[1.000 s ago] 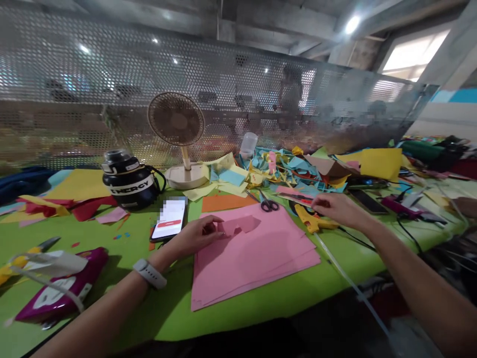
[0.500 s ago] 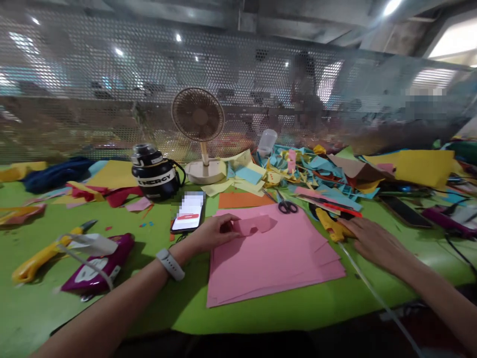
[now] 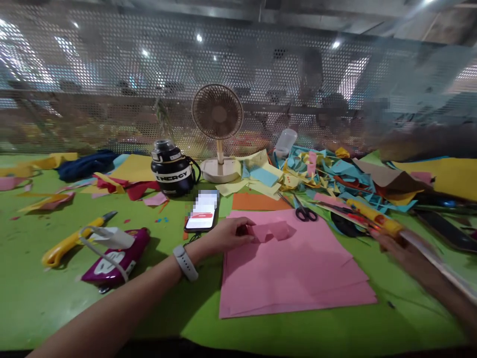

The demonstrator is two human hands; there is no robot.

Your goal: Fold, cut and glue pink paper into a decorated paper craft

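Observation:
My left hand (image 3: 234, 232) has its fingers closed on the end of a small cut piece of pink paper (image 3: 275, 230), just above a stack of pink paper sheets (image 3: 298, 278). To the right, my right hand (image 3: 397, 244) grips a yellow glue gun (image 3: 385, 223), lifted off the table with its nozzle end toward the back left. A white cord (image 3: 439, 263) trails from it over my forearm. Dark-handled scissors (image 3: 306, 214) lie at the stack's back edge, between my hands. Motion slightly blurs my right hand.
Behind are a fan (image 3: 219, 171), a black bottle (image 3: 174, 175) and a heap of paper scraps (image 3: 328, 171). A lit phone (image 3: 203, 211) lies left of the stack. Farther left are a purple power bank (image 3: 136, 248) and a yellow-handled tool (image 3: 70, 243). A dark phone (image 3: 443, 228) lies right.
My right hand has closed around the glue gun and raised it from the table. My left hand still holds the pink piece. The whole view has shifted to the right.

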